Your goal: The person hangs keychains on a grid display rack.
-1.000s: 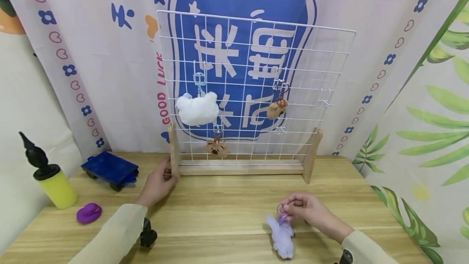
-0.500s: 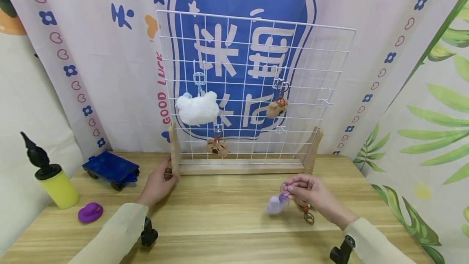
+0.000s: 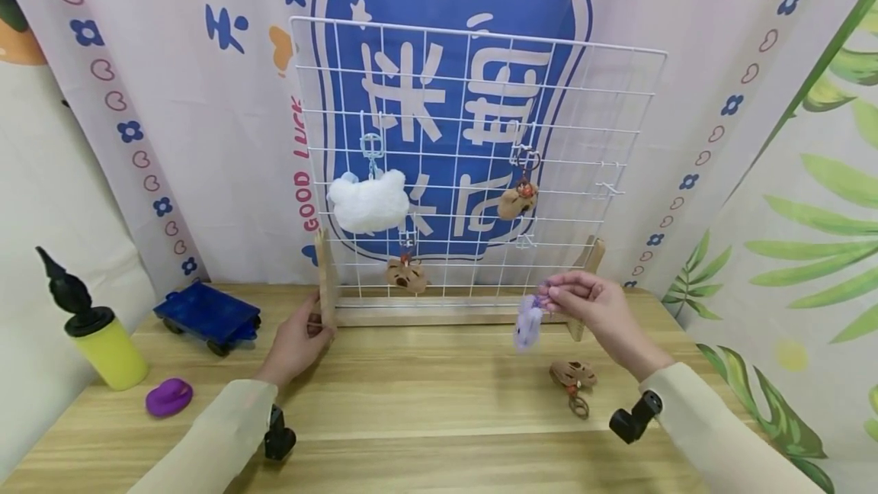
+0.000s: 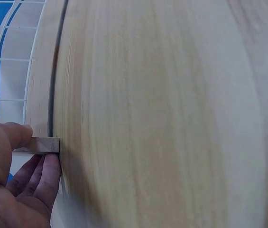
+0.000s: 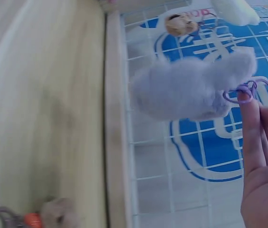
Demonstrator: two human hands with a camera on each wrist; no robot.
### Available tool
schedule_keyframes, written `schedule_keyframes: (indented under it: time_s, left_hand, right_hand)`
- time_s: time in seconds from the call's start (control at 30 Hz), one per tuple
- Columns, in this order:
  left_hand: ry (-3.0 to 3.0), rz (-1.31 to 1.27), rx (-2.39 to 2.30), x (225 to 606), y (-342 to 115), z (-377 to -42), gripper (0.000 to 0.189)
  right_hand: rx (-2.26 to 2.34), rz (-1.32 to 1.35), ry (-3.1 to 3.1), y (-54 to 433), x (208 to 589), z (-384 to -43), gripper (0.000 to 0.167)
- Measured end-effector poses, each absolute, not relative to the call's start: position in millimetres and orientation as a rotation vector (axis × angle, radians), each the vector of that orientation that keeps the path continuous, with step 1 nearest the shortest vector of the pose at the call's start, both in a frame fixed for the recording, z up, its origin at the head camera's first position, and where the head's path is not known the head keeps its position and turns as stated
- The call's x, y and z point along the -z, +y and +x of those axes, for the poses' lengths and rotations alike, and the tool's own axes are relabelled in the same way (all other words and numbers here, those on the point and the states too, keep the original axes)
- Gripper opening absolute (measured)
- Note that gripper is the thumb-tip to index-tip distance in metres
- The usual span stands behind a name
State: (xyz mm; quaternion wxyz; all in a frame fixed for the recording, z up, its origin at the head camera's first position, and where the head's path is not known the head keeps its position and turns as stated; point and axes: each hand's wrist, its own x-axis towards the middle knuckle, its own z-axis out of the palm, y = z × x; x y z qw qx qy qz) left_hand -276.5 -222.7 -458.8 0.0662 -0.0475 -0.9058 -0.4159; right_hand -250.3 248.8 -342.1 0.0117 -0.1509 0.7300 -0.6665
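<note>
My left hand (image 3: pixel 295 341) grips the left wooden upright (image 3: pixel 325 280) of a stand that carries a white wire grid (image 3: pixel 480 36). In the left wrist view, the thumb and fingers (image 4: pixel 48 183) lie on opposite sides of the wood (image 4: pixel 43 144). Pinched by its ring in my right hand (image 3: pixel 595 309), a lilac plush keychain (image 3: pixel 527 322) dangles in front of the stand's lower right part. The right wrist view shows the fluffy lilac plush (image 5: pixel 181 90) close up, its purple ring at the fingertips. Several hooks sit on the grid, among them a bare one (image 3: pixel 525 242) above the lilac plush.
A white plush (image 3: pixel 370 203) and two brown plush keychains (image 3: pixel 407 277) hang on the grid. Another brown plush keychain (image 3: pixel 573 376) lies on the table. On the left are a blue toy cart (image 3: pixel 206 315), a yellow pump (image 3: pixel 110 353) and a purple hat-shaped piece (image 3: pixel 168 397).
My right hand has risen and moved toward the grid, carrying the lilac plush keychain off the table. The brown keychain beneath has come into view. My left hand stays on the upright.
</note>
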Motion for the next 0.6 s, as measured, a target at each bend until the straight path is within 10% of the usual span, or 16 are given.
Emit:
schedule_keyframes:
  time_s: [0.6]
  left_hand:
    - [-2.736, -0.127, 1.243, 456, -221, -275, 0.075]
  right_hand:
    - [2.181, -0.288, 2.377, 226, 317, -284, 0.037]
